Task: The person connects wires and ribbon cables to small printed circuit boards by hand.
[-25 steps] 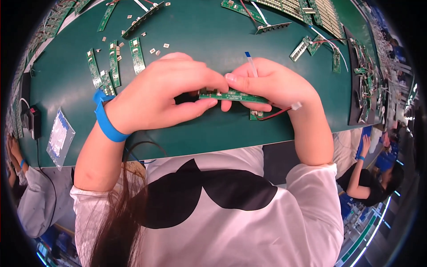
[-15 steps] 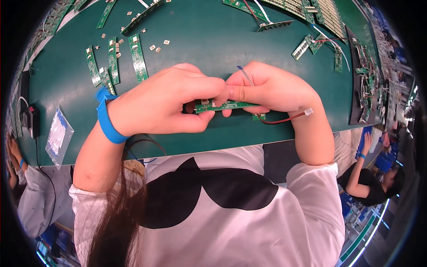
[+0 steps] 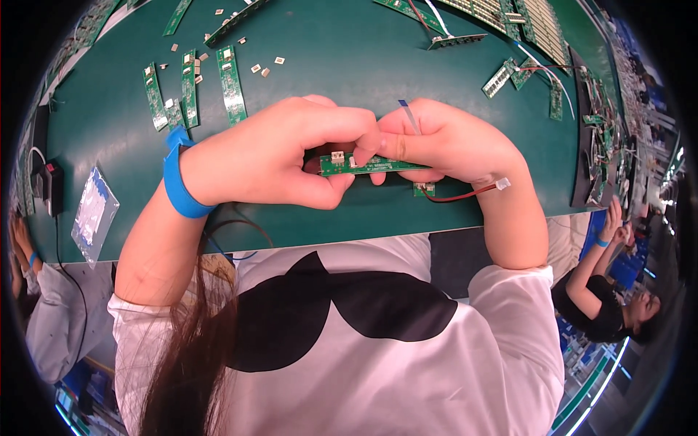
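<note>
Between my two hands is a narrow green circuit board [image 3: 336, 167] with small pale connectors on its upper face. My left hand [image 3: 291, 152], with a blue band at the wrist, grips the board's left end; its index fingertip presses near a connector. My right hand [image 3: 429, 142] is closed on the right end, its thumb meeting the left fingertips. A thin flat ribbon cable [image 3: 409, 115] sticks up out of the right hand. Below that hand shows a small green board [image 3: 424, 190], from which a dark red cable [image 3: 465, 197] runs to a white plug [image 3: 502, 184].
Strip-shaped circuit boards [image 3: 231, 87] and loose small connectors [image 3: 256, 69] lie at the far left. A clear plastic bag [image 3: 94, 214] rests on the left edge. More boards with wires [image 3: 456, 41] lie at the back right. A dark tray [image 3: 585, 160] of boards stands on the right.
My left hand and the board's left end have shifted slightly, and the board's upper face shows more. The right hand stays nearly where it was. At far right, another person's arms have moved.
</note>
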### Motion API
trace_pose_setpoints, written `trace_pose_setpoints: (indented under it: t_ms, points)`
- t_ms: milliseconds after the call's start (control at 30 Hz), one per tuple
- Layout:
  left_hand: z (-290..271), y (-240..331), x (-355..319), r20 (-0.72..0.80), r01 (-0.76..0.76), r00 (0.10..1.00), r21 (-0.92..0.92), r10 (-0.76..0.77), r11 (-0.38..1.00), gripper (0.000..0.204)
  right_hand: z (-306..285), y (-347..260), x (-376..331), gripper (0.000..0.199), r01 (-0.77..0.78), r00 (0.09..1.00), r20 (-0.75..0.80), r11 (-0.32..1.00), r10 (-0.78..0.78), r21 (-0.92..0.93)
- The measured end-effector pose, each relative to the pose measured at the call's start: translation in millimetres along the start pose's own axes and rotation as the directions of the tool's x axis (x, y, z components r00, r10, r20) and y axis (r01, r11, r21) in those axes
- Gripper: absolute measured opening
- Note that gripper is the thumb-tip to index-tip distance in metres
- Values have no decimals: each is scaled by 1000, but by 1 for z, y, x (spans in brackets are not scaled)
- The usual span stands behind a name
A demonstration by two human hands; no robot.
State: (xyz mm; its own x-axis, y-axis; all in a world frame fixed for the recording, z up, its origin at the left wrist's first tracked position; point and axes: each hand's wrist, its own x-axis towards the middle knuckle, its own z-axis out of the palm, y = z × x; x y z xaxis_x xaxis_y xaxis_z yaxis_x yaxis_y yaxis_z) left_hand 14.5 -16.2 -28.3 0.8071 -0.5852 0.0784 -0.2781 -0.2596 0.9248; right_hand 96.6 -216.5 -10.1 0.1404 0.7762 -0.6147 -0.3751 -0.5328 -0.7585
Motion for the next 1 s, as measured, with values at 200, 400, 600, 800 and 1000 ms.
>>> trace_pose_setpoints:
  t_ms: [200,400,600,800,1000]
  points:
    - [0,-2,-1,11,-13,1000,10,13,1000,19,-2,3,-1,27,-3,1000,-6,999,3,-42]
    - [-4,0,-2,-23,40,999,-84,-42,996,19,-3,-1,-1,31,15,997,-82,999,-18,-37]
    - [-10,-3,-2,-186,142,966,-193,-179,971,18,-11,8,-4,37,192,761,-470,848,-446,-494]
    - [-10,-5,-2,-434,150,825,-450,-363,880,23,-1,1,-9,19,203,677,-482,770,-556,-604]
    - [-9,-5,1,-471,156,793,-457,-387,876,24,-4,4,-6,17,287,634,-399,680,-663,-675]
